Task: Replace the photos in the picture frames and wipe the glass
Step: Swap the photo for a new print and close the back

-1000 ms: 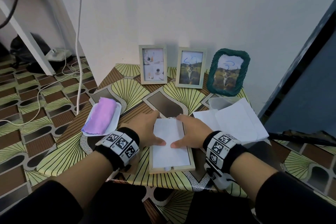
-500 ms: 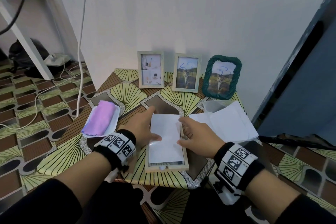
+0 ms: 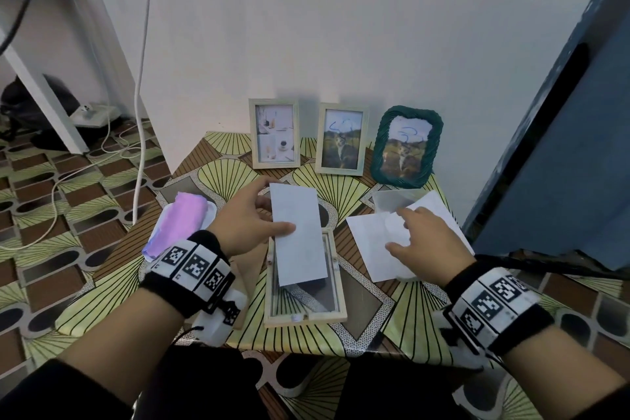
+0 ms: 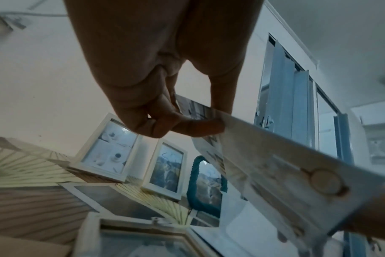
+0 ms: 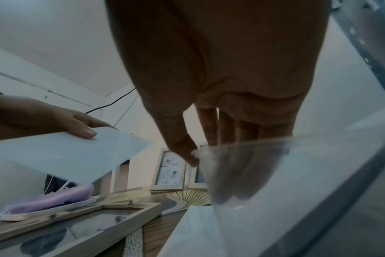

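A light wooden frame lies face down near the table's front edge, its back open and the glass showing. My left hand pinches a white-backed photo between thumb and fingers and holds it tilted above the frame. In the left wrist view the pinch sits on the photo's edge, printed side down. My right hand is over the loose white sheets to the right. In the right wrist view its thumb and fingers hold a clear sheet, with the fingers seen through it.
Three frames stand against the wall: two wooden and a green woven one. A purple cloth lies on a white plate at the left. A blue door is close on the right, and a cable hangs at the left.
My left hand has lifted the photo up out of the frame. My right hand left the frame and moved right onto the loose sheets.
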The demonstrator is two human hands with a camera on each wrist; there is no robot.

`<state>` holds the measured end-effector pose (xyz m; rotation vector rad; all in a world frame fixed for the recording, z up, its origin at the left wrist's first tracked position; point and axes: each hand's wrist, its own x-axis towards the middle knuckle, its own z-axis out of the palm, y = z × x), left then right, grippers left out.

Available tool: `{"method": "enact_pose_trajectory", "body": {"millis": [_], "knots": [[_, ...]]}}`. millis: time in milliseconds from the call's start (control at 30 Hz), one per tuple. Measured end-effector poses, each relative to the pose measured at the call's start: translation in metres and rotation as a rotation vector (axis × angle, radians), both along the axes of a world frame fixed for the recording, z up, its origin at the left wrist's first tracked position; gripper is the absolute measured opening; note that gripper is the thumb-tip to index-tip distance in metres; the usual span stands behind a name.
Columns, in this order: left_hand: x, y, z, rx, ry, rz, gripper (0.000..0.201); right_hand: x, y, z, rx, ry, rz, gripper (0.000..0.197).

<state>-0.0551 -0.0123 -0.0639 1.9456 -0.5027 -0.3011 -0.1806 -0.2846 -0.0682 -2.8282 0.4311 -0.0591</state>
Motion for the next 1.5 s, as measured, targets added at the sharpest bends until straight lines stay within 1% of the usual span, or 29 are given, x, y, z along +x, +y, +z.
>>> {"method": "enact_pose_trajectory", "body": {"millis": [33, 100, 200, 267, 367, 433, 500, 600, 667, 833, 900, 933, 967, 1033, 1067, 1200, 1367, 1433, 1500], "knots": [[-0.002, -0.001, 0.002, -0.019, 0.015, 0.006, 0.058, 0.000, -0.001, -0.003, 0.044, 0.009, -0.008, 0.054], [-0.004, -0.003, 0.005, -0.062, 0.045, 0.025, 0.058, 0.000, -0.002, -0.008, 0.140, -0.039, -0.033, 0.046], [-0.008, -0.013, 0.006, -0.099, 0.087, 0.035, 0.066, 0.000, -0.004, -0.013, 0.265, -0.144, -0.083, 0.035], [-0.009, -0.026, 0.004, -0.073, 0.078, 0.015, 0.066, 0.000, -0.008, -0.013, 0.351, -0.208, -0.128, 0.032], [-0.007, -0.052, 0.001, -0.011, 0.095, -0.033, 0.067, -0.001, -0.019, -0.012, 0.473, -0.293, -0.149, 0.028], [-0.005, -0.071, -0.001, 0.054, 0.102, -0.064, 0.067, -0.003, -0.025, -0.011, 0.582, -0.316, -0.154, 0.026], [-0.001, -0.091, -0.004, 0.159, 0.066, -0.092, 0.068, -0.005, -0.029, -0.010, 0.655, -0.319, -0.151, 0.024], [0.004, -0.118, -0.008, 0.347, -0.007, -0.129, 0.068, -0.007, -0.034, -0.012, 0.718, -0.317, -0.127, 0.023], [0.006, -0.133, -0.009, 0.453, -0.023, -0.155, 0.068, -0.009, -0.038, -0.013, 0.744, -0.321, -0.114, 0.021], [0.009, -0.160, -0.015, 0.633, -0.079, -0.216, 0.072, -0.014, -0.039, -0.016, 0.772, -0.295, -0.077, 0.016], [0.010, -0.166, -0.018, 0.644, -0.065, -0.205, 0.072, -0.016, -0.039, -0.016, 0.755, -0.276, -0.070, 0.014], [0.010, -0.168, -0.020, 0.637, -0.041, -0.199, 0.068, -0.016, -0.039, -0.017, 0.740, -0.267, -0.063, 0.014], [0.011, -0.169, -0.020, 0.618, -0.003, -0.198, 0.060, -0.017, -0.039, -0.017, 0.725, -0.259, -0.054, 0.014], [0.012, -0.171, -0.021, 0.563, 0.087, -0.201, 0.035, -0.019, -0.039, -0.018, 0.701, -0.245, -0.036, 0.014], [0.012, -0.170, -0.021, 0.546, 0.124, -0.199, 0.028, -0.019, -0.039, -0.018, 0.689, -0.239, -0.029, 0.014], [0.009, -0.166, -0.019, 0.489, 0.213, -0.173, 0.044, -0.019, -0.039, -0.018, 0.644, -0.213, -0.014, 0.013], [0.004, -0.165, -0.017, 0.474, 0.248, -0.124, 0.046, -0.019, -0.036, -0.021, 0.610, -0.188, 0.007, 0.012], [0.002, -0.165, -0.018, 0.482, 0.255, -0.125, 0.043, -0.018, -0.033, -0.023, 0.555, -0.178, 0.023, 0.012], [0.002, -0.165, -0.018, 0.478, 0.298, -0.139, 0.040, -0.019, -0.030, -0.025, 0.494, -0.168, 0.040, 0.013]]}}
